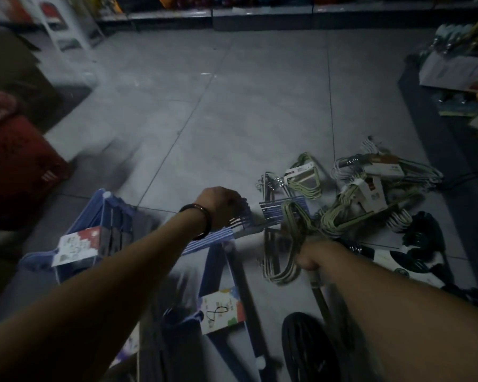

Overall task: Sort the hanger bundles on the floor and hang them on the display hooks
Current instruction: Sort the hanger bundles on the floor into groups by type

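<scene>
The left hand's (220,206) fingers curl down over the hook ends of a blue striped hanger bundle (282,213), while the right hand (315,255), at its 4 o'clock, is fisted round the necks of a pale green hanger bundle (280,274) that hangs to its 8 o'clock. A dark bracelet (202,220) circles the left wrist, and more blue bundles with card labels (221,310) lie under both forearms at 6 and 8 o'clock. On the tiled floor (232,106), at 2 o'clock from the right hand, green bundles (370,194) lie heaped, with dark green hangers (420,238) at 3 o'clock.
</scene>
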Motion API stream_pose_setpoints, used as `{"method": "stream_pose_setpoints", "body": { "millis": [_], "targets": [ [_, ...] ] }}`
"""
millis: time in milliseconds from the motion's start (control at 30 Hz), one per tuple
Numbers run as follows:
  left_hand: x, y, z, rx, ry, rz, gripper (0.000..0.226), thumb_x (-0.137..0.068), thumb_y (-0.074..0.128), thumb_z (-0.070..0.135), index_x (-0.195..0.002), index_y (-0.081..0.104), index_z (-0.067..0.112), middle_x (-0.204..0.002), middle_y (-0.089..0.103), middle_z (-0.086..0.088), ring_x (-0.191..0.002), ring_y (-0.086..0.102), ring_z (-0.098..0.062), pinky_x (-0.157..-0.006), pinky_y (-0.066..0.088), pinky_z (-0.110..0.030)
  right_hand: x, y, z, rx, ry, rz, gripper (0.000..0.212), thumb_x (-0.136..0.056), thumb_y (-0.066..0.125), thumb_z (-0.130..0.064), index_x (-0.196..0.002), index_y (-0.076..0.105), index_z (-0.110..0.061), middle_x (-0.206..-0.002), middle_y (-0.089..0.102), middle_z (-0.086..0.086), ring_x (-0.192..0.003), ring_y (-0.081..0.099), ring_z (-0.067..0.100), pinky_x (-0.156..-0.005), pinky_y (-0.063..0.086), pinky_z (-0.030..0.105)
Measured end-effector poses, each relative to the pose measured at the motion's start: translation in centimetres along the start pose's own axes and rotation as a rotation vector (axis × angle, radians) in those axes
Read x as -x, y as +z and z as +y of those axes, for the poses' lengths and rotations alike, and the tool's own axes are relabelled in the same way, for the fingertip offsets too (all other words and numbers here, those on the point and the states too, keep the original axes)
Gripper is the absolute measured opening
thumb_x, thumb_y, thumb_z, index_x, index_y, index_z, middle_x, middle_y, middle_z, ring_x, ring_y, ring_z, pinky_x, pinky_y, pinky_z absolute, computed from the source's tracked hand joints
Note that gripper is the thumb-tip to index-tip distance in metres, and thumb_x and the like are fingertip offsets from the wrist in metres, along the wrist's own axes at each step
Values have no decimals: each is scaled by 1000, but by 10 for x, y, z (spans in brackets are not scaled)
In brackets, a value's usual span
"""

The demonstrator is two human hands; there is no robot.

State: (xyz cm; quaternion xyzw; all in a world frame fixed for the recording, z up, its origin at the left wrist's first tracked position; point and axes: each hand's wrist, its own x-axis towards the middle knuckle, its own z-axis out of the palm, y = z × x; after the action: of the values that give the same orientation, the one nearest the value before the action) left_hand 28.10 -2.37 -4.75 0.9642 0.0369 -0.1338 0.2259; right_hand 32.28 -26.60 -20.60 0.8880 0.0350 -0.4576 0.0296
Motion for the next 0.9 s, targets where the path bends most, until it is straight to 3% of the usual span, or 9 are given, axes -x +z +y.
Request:
{"method": "stream_pose_setpoints", "body": {
  "millis": [133, 233, 333, 400, 533, 600, 733, 833, 900],
  "targets": [
    [46, -13, -11, 222, -88, 57, 32, -105, 56, 32, -104, 73, 4, -102, 73, -20, -96, 69, -39, -85, 59, -47, 52, -35, -14, -23, -68, -15, 56, -79, 66, -39, -126, 68, -8, -128, 65, 21, -106, 69, 35, -97, 55, 47],
    [85, -25, -18, 511, -172, 121, 45, -104, 54, 40, -95, 66, -3, -88, 67, -23, -85, 68, -40, -80, 60, -57, 107, -56, -35, -2, -135, 130, 53, -99, 60, -36, -143, 55, -8, -142, 58, 17, -117, 63, 34, -98, 50, 38],
    [127, -50, -26, 918, -242, 203, 47, -94, 71, 44, -91, 62, -2, -77, 58, -13, -79, 67, -29, -79, 63, -57, 143, -64, -53, -12, -254, 236, 55, -102, 56, -46, -144, 55, -10, -146, 54, 14, -125, 58, 33, -100, 45, 34],
    [158, -65, -34, 970, -218, 185, 53, -76, 85, 38, -96, 63, -5, -80, 65, -15, -84, 73, -29, -81, 63, -55, 161, -66, -62, -84, -278, 218, 53, -100, 57, -52, -135, 59, -12, -136, 59, 12, -118, 62, 32, -102, 49, 37],
    [217, -90, -45, 1070, -140, 234, 30, -86, 80, 18, -97, 67, -7, -96, 77, -21, -97, 76, -33, -79, 65, -47, 208, -62, -77, -437, -299, 233, 53, -104, 49, -53, -131, 46, -9, -100, 61, 15, -86, 70, 34, -88, 60, 52],
    [241, -102, -46, 1065, -84, 267, 36, -92, 74, 15, -105, 61, -15, -101, 74, -25, -98, 75, -32, -75, 66, -41, 233, -51, -80, -658, -302, 228, 66, -105, 45, -56, -150, 36, -8, -116, 61, 20, -90, 73, 36, -75, 63, 49],
    [281, -122, -48, 966, 55, 338, 28, -95, 70, 12, -106, 61, -12, -86, 71, -9, -83, 74, -17, -71, 64, -33, 282, -30, -81, -1038, -359, 102, 73, -103, 42, -64, -160, 25, -21, -145, 51, 25, -92, 73, 36, -75, 63, 47],
    [305, -131, -60, 888, 164, 373, 16, -96, 70, 17, -100, 66, 2, -82, 71, -4, -77, 71, -14, -68, 63, -30, 298, -23, -85, -1394, -379, 97, 80, -94, 46, -76, -154, 37, -23, -137, 56, 25, -93, 73, 43, -69, 62, 48],
    [319, -133, -71, 885, 216, 356, 29, -91, 76, 34, -101, 69, 8, -87, 71, -9, -80, 70, -20, -71, 63, -34, 308, -21, -90, -1627, -393, 83, 86, -84, 54, -83, -140, 54, -18, -121, 65, 22, -96, 72, 45, -73, 61, 51]
  ]
}}
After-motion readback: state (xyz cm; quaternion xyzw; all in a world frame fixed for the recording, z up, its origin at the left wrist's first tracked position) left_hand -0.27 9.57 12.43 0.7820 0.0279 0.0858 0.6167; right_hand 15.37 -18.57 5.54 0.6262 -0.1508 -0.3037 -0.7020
